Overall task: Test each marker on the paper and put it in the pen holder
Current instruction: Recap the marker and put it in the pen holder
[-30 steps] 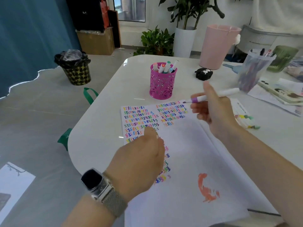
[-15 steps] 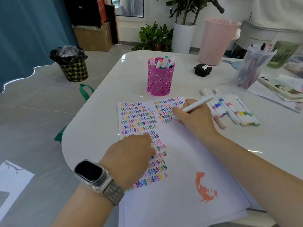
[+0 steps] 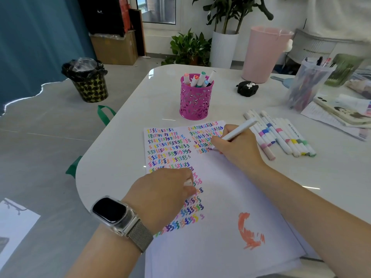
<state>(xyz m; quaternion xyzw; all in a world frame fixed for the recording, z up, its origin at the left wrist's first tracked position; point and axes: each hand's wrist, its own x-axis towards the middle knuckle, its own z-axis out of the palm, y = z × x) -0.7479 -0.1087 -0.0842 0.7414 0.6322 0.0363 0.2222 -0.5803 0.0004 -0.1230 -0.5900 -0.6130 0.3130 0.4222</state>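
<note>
Marker (image 3: 234, 133) tip is now down on the paper (image 3: 220, 197), at the end of the lowest row of squiggles in the right-hand block. A second ago the right hand (image 3: 239, 146) held this marker in the air, level with the row of loose markers; half a second ago it had come down to the sheet, and now it sits in a writing grip, fingers pinched around the white barrel, the back end tilted up and to the right. So the test stroke for this marker is, by my reading, just under way, not finished.

The left hand (image 3: 164, 195) rests on the left part of the paper, curled shut, with a small white piece showing at the fingertips, probably the marker's cap, though I cannot be sure. It has stayed in about the same place throughout, pinning the sheet.

The pink pen holder (image 3: 195, 101) stands just beyond the paper's top edge with several markers already in it. A row of untested markers (image 3: 281, 137) lies on the table (image 3: 120, 157) to the right of the writing hand, so plenty of the task remains.
</note>
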